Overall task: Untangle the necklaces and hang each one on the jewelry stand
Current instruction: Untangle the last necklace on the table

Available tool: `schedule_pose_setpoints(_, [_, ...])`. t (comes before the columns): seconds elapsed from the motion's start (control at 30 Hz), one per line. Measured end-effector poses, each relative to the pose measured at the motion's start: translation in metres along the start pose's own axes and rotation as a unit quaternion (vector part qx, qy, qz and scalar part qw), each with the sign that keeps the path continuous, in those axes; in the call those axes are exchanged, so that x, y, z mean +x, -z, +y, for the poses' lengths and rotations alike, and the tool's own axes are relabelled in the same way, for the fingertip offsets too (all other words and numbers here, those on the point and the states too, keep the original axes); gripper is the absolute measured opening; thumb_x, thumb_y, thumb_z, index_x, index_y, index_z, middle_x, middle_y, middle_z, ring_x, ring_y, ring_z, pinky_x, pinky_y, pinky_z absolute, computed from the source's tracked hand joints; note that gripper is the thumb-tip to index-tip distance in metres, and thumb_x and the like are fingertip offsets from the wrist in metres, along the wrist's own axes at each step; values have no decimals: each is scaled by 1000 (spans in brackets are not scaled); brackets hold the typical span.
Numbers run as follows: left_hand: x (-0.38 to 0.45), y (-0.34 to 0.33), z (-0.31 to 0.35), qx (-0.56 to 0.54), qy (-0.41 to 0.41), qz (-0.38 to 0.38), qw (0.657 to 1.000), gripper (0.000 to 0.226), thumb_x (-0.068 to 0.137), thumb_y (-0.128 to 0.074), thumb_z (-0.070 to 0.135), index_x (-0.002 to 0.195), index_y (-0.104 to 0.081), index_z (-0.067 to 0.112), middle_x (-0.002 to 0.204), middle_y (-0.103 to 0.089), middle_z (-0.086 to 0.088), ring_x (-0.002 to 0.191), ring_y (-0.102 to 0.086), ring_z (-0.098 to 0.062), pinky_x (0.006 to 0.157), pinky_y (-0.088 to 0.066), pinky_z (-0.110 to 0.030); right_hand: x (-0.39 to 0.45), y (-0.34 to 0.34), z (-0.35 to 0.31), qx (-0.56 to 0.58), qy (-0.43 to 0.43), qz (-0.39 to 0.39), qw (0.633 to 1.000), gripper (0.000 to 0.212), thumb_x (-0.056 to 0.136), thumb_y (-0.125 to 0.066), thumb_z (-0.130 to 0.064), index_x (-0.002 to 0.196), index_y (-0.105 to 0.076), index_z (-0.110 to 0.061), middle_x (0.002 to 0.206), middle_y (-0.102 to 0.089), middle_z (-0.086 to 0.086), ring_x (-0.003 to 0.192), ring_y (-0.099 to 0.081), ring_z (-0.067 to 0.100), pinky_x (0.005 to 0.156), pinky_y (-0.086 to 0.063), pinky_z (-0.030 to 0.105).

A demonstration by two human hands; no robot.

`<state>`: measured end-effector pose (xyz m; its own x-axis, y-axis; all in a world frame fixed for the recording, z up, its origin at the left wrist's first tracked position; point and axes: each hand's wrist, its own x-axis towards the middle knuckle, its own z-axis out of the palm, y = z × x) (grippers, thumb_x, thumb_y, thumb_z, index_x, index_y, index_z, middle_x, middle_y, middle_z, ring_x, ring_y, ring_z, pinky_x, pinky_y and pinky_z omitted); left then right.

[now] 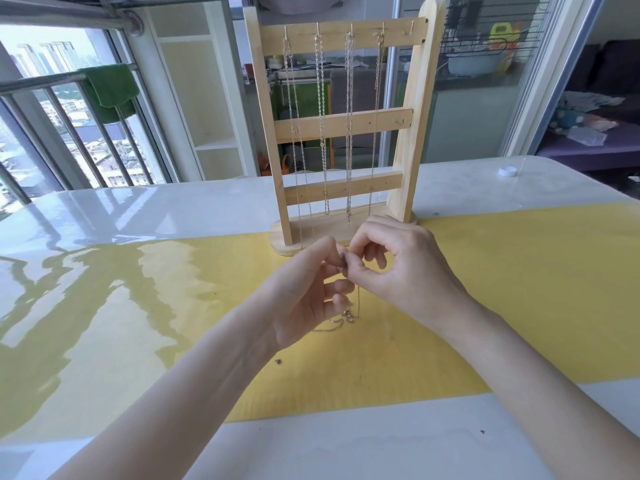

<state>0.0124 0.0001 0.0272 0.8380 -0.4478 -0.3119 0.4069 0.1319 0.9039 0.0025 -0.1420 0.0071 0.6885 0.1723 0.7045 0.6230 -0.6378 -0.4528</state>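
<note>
Four necklaces already hang from the top-rail hooks of the jewelry stand [341, 129], which sits toward the far edge of the desk [138, 216]; the fifth hook [411, 26], at the rail's right end, looks free. The last necklace [349, 308] is held just in front of the stand's base — both the left hand [304, 296] and the right hand [398, 268] pinch it near its clasp, fingertips nearly touching, while the rest trails onto the yellow mat [485, 306] in a small heap. Best to lift slowly so the slack falls straight, check that no knot remains in the heap — then carry the loop up to that free hook without brushing the chains beside it.
</note>
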Motion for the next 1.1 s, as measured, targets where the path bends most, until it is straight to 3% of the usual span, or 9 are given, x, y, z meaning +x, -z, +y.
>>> schedule_pose_setpoints(0.17, [0, 2, 3, -26, -6, 19, 999, 19, 88, -43, 10, 71, -49, 17, 59, -44, 4, 42, -35, -7, 37, -32, -13, 3, 4, 1, 14, -1, -11, 1000, 8, 76, -66, -16, 71, -66, -10, 71, -59, -2, 65, -45, -1, 59, -41, 18])
schedule_pose_setpoints(0.3, [-1, 1, 4, -21, -21, 27, 999, 17, 88, -44, 10, 73, -50, 15, 59, -45, 3, 43, -35, -8, 37, -31, -14, 5, 6, 0, 41, -5, 2, 999, 11, 75, -70, -17, 81, -73, -9, 77, -61, -4, 66, -48, -2, 60, -42, 15])
schedule_pose_setpoints(0.47, [-1, 2, 4, 30, -29, 25, 999, 16, 87, -44, 8, 74, -52, 14, 62, -43, 2, 44, -34, -8, 38, -31, -15, 7, 7, -2, 52, -4, 7, 999, 11, 78, -69, -19, 84, -74, -11, 77, -63, -4, 66, -51, 8, 60, -45, 21])
schedule_pose_setpoints(0.67, [-2, 4, 4, 13, -1, 14, 1000, 18, 86, -44, 9, 71, -53, 14, 60, -44, 3, 44, -33, -8, 37, -32, -14, 6, 5, -2, 45, 2, -8, 999, 10, 77, -67, -17, 76, -73, -9, 70, -62, -2, 67, -48, 3, 59, -44, 24])
schedule_pose_setpoints(0.8, [-3, 2, 7, -20, -3, 0, 1000, 21, 88, -46, 10, 69, -54, 17, 58, -45, 5, 44, -31, -6, 36, -30, -12, 6, 7, -9, 143, -86, -5, 986, 16, 77, -70, -27, 72, -69, -12, 67, -63, -6, 65, -55, 11, 61, -45, 19])
schedule_pose_setpoints(0.9, [-5, 0, 6, -13, -66, -4, 998, 27, 90, -47, 8, 68, -56, 19, 62, -48, 6, 44, -34, -5, 37, -30, -12, 7, 11, -12, 266, -179, -20, 947, 9, 82, -72, -13, 74, -66, -12, 63, -65, -9, 63, -57, 4, 63, -44, 15])
schedule_pose_setpoints(1.0, [-6, -2, 6, -27, -96, -20, 995, 27, 92, -45, 7, 70, -55, 18, 63, -51, 7, 44, -36, -4, 37, -31, -12, 8, 14, -13, 313, -197, -27, 929, 10, 86, -65, -9, 77, -64, -13, 63, -64, -11, 58, -52, -2, 63, -40, 13])
schedule_pose_setpoints(1.1, [-4, 2, 6, -33, -56, -32, 997, 17, 91, -46, 10, 78, -55, 17, 63, -52, 7, 44, -37, -3, 36, -31, -12, 8, 15, -13, 284, -193, -40, 938, 16, 89, -62, -8, 76, -61, -17, 63, -61, -13, 60, -51, -3, 64, -39, 12])
